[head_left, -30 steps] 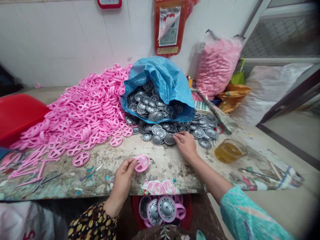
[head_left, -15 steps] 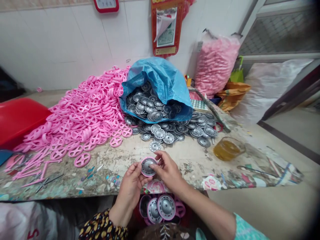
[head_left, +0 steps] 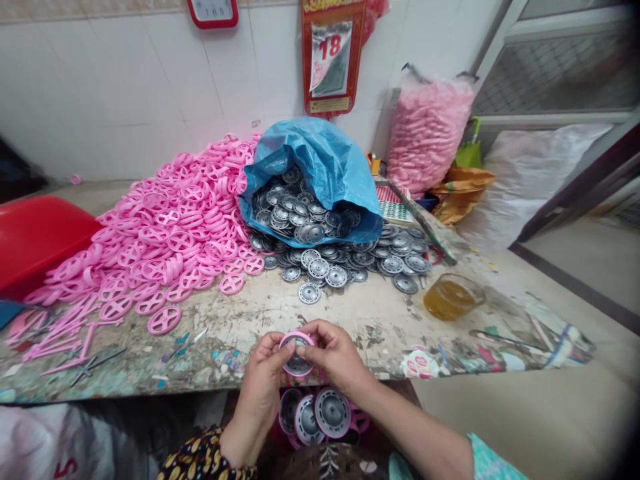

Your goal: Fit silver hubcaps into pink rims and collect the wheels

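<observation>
Between my two hands, over the table's front edge, is a toy wheel made of a pink rim with a silver-grey hubcap disc in it. My left hand grips its left side, thumb pressed on the disc. On the other side my right hand is closed on the rim, its thumb also on the disc's face. Below the table edge, several joined wheels lie in a heap near my lap. Loose silver-grey discs lie on the table beyond my hands.
A blue bag spills grey discs at the back. Left of it rises a pile of pink rims, beside a red tray. Pink rods lie front left. A glass of amber liquid stands on the right.
Both hands have come down slightly towards me with the wheel, which is now tilted differently. Both thumbs now press on the disc; before, only the right thumb did.
</observation>
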A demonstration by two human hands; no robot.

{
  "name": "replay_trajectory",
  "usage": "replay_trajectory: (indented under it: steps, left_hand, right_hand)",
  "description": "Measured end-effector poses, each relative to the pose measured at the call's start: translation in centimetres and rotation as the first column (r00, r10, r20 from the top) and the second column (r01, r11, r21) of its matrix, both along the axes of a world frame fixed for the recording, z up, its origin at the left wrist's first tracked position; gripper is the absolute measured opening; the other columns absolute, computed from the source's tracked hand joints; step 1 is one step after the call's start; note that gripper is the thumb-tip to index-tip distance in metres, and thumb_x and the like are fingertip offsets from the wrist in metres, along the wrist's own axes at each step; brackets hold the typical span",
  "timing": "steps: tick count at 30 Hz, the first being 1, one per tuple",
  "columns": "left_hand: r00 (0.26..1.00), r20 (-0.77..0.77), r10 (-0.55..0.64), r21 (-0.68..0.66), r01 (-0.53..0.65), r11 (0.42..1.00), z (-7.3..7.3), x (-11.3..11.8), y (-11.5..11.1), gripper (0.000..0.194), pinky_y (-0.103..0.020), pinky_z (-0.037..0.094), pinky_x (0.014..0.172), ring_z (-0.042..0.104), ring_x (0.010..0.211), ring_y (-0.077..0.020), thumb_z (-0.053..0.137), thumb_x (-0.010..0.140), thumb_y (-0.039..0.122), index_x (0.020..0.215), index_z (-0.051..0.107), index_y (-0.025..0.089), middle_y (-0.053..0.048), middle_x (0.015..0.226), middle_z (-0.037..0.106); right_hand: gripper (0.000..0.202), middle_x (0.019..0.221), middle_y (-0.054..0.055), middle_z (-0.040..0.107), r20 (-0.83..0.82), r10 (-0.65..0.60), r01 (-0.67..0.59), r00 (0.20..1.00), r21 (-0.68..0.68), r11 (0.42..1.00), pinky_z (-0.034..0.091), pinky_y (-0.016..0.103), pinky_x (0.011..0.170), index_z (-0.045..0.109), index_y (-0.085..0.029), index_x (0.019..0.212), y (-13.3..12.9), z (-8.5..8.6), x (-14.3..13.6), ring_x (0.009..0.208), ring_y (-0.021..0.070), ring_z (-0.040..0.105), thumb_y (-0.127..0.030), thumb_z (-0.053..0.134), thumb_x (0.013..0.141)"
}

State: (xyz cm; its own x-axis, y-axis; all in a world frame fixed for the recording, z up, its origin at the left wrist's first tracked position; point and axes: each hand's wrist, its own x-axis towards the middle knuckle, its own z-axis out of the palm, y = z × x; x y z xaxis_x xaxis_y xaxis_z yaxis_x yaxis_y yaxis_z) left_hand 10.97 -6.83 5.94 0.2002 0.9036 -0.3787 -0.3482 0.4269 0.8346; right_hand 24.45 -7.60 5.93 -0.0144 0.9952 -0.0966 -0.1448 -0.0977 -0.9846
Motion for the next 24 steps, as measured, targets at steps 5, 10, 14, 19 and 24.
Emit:
replay_trajectory:
  steps: [5, 10, 14, 19, 24]
  left_hand:
    - [0.968, -0.236, -0.089, 0.075, 0.110, 0.991, -1.2, -2.6, 1.0, 0.041, -0.021, 0.046, 0.053, 0.060, 0.059, -0.0124, 0.078, 0.058, 0.038, 0.085, 0.056, 0.017, 0.001, 0.070, 0.064]
    - [0.909, -0.414, 0.047, 0.172, 0.028, 0.985, -2.7, -4.6, 2.0, 0.038, -0.023, 0.045, 0.052, 0.059, 0.059, -0.0134, 0.073, 0.061, 0.041, 0.086, 0.058, 0.017, -0.001, 0.074, 0.064]
    - [0.892, -0.448, 0.055, 0.193, 0.037, 0.980, -3.2, -4.4, 2.0, 0.032, -0.021, 0.043, 0.050, 0.056, 0.055, -0.0107, 0.070, 0.065, 0.039, 0.083, 0.058, 0.017, 0.001, 0.070, 0.062]
    - [0.881, -0.473, 0.020, 0.167, 0.067, 0.984, -2.9, -5.0, 3.0, 0.038, -0.022, 0.039, 0.041, 0.052, 0.046, -0.0113, 0.068, 0.064, 0.045, 0.088, 0.059, 0.017, 0.001, 0.068, 0.062]
    - [0.545, -0.772, 0.326, 0.458, 0.122, 0.880, -2.3, -8.3, 7.9, 0.030, -0.029, 0.047, 0.066, 0.060, 0.073, -0.0188, 0.055, 0.077, 0.042, 0.093, 0.067, 0.020, -0.004, 0.083, 0.065]
  right_hand:
    - [0.013, 0.070, -0.002, 0.059, 0.402, 0.264, -0.283, 0.877, -0.013, 0.959, 0.039, 0.022, 0.060, 0.066, -0.019, 0.081, -1.7, -0.8, 0.8, 0.065, 0.0128, 0.052, -0.016, 0.063, 0.069]
    - [0.011, 0.082, 0.004, 0.059, 0.885, 0.284, -0.559, 0.368, -0.033, 0.829, 0.037, 0.024, 0.064, 0.070, -0.021, 0.086, -2.1, 0.5, 1.4, 0.077, 0.0171, 0.053, -0.027, 0.063, 0.079]
    - [0.025, 0.099, 0.008, 0.060, 0.957, -0.026, -0.381, 0.290, 0.140, 0.914, 0.038, 0.029, 0.079, 0.065, -0.019, 0.106, 2.9, 0.4, 1.9, 0.093, 0.0206, 0.050, -0.027, 0.046, 0.091]
    - [0.039, 0.135, 0.012, 0.047, 0.979, -0.185, -0.210, 0.084, 0.199, 0.957, 0.035, 0.040, 0.089, 0.052, -0.014, 0.127, 8.2, -2.3, 2.6, 0.107, 0.0281, 0.043, -0.030, 0.039, 0.095]
    - [0.035, 0.130, 0.007, 0.053, 0.978, -0.194, -0.250, 0.072, 0.206, 0.946, 0.028, 0.043, 0.094, 0.057, -0.017, 0.120, 7.4, -3.4, 2.4, 0.113, 0.0290, 0.038, -0.025, 0.034, 0.096]
